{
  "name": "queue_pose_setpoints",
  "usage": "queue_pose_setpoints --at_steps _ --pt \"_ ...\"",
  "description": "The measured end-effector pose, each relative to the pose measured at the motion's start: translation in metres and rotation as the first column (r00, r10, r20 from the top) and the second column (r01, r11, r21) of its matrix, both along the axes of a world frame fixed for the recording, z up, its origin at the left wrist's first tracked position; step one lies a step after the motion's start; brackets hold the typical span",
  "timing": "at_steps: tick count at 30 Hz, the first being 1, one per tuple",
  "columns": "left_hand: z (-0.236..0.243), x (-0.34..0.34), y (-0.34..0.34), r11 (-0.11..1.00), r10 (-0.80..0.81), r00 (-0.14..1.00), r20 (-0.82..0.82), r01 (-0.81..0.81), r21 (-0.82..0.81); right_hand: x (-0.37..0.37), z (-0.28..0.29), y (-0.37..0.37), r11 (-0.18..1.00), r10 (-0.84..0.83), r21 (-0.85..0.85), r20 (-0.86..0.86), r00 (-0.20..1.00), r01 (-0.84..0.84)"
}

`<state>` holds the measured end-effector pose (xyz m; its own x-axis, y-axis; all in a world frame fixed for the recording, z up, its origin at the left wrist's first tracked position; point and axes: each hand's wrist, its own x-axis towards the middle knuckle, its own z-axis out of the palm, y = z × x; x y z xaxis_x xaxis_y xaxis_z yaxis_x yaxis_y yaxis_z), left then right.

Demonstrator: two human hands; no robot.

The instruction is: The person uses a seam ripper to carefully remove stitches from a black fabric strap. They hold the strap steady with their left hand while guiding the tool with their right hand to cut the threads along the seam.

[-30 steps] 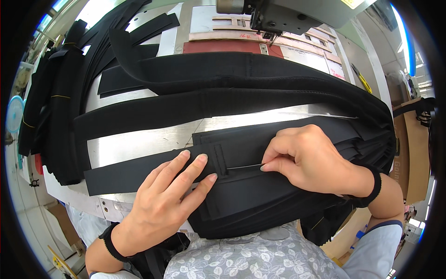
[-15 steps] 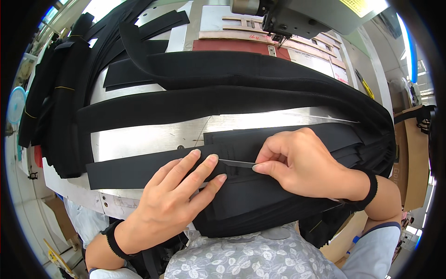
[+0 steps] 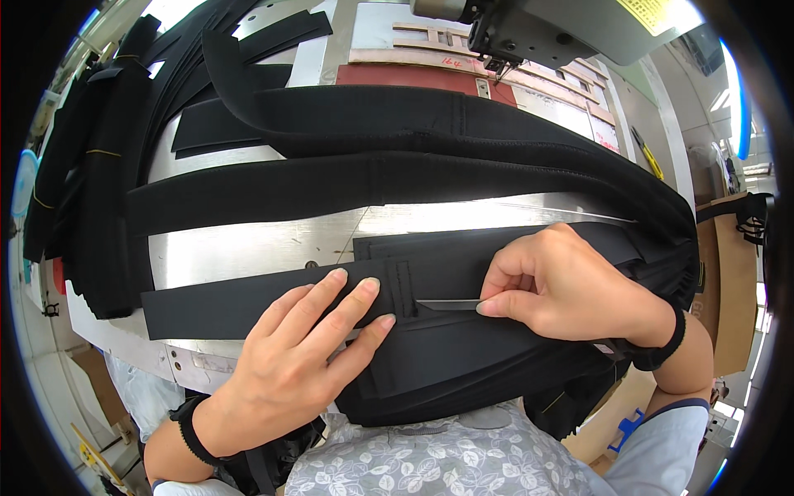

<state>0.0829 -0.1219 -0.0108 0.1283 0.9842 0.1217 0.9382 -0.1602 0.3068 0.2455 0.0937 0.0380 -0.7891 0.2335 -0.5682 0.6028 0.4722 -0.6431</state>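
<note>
Far left: stack of black fabric strips [image 3: 91,190] hangs off the edge of the steel worktable [image 3: 248,244], untouched.

L hand [image 3: 310,347] lies flat, fingers spread, palm down on the black padded strap [image 3: 248,302] near the table's front edge, pinning it w/ nothing gripped. Fingertips sit just beside a stitched seam line [image 3: 401,285] on the black bag panel [image 3: 463,347], which drapes from the table front into the lap.

R hand [image 3: 562,285] pinches a thin metal blade tool [image 3: 451,304] btwn thumb & forefinger, narrow grip, tip aimed left at the seam, lying nearly flat on the fabric.

Step looks like thread trimming or seam picking at that stitch row. Next move prob needs a steady L-hand press to keep the fabric taut, plus a shallow blade angle so the tip catches thread only, not the panel.

Top right: sewing machine head [image 3: 546,29], idle, well apart from both hands.
</note>
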Motion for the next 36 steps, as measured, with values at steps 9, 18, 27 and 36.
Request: queue_pose_setpoints --at_steps 9,18,27,36 --pt "0.0 0.0 -0.001 1.0 0.011 1.0 0.011 -0.011 -0.006 0.0 -0.003 -0.001 1.0 0.001 0.009 0.002 1.0 -0.001" --pt "-0.004 0.0 0.0 1.0 0.008 1.0 0.012 -0.008 0.012 0.0 -0.004 -0.002 1.0 -0.003 0.031 -0.024 1.0 0.003" --pt "-0.002 0.0 0.0 1.0 0.01 1.0 0.01 -0.01 0.009 0.0 -0.021 -0.015 0.983 0.109 0.173 -0.296 0.949 -0.059" --pt "-0.006 0.0 -0.002 0.999 0.024 1.0 0.012 -0.024 0.023 0.004 0.001 -0.002 0.996 -0.009 -0.083 0.041 0.999 0.013"
